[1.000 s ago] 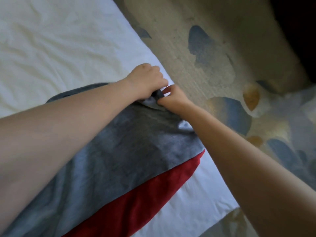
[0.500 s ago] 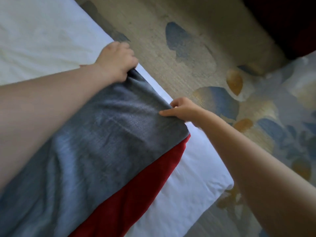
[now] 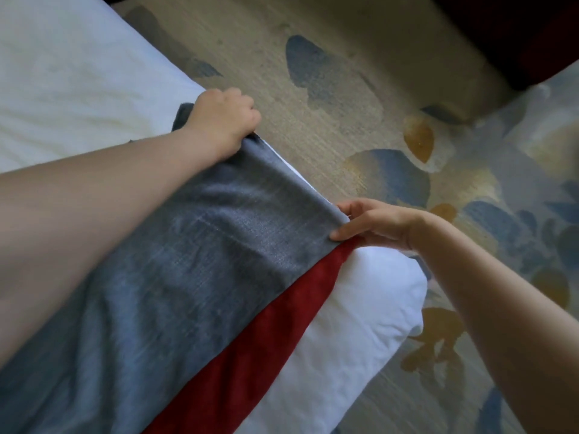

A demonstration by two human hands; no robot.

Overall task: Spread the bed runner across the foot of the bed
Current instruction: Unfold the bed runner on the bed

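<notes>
The bed runner (image 3: 200,264) is grey with a dark red band along its near edge. It lies flat across the white bed (image 3: 351,321), reaching the bed's side edge. My left hand (image 3: 224,120) is fisted on the runner's far corner at that edge. My right hand (image 3: 372,223) pinches the near corner, where the grey meets the red, thumb on top. The end of the runner is stretched straight between the two hands. My left forearm covers part of the runner.
The white duvet (image 3: 72,76) spreads up to the left. Beyond the bed's edge is a beige carpet (image 3: 329,98) with blue and orange leaf shapes. A dark piece of furniture (image 3: 526,36) stands at the top right.
My hands were together on a bunched corner. They have moved apart along the bed's edge, the left away from me and the right toward me, and the runner's end has opened flat.
</notes>
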